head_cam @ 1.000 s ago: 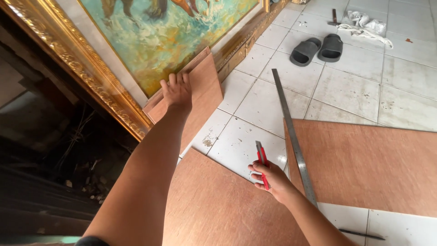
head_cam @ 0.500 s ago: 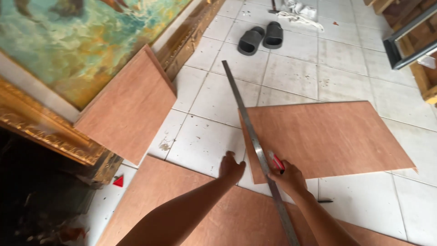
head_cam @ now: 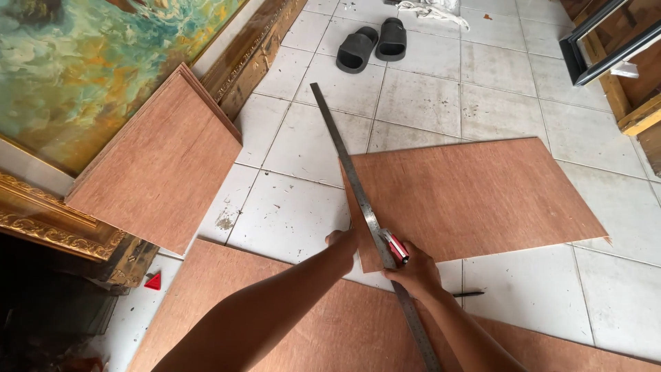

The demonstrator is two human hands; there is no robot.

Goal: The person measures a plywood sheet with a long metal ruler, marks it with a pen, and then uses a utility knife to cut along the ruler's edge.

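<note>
My right hand grips a red utility knife beside a long metal ruler that lies diagonally across the tiled floor. My left hand rests at the near left corner of a brown plywood sheet lying flat on the tiles, just left of the ruler. Both forearms reach over a second, larger plywood sheet close to me.
A plywood piece leans against a gold-framed painting on the left. A pair of black slippers sits at the far side. A small red triangle lies by the frame. Wooden framing stands at the upper right.
My left hand left the leaning plywood piece and came down to the corner of the flat sheet beside the ruler. My right hand with the knife moved next to the ruler.
</note>
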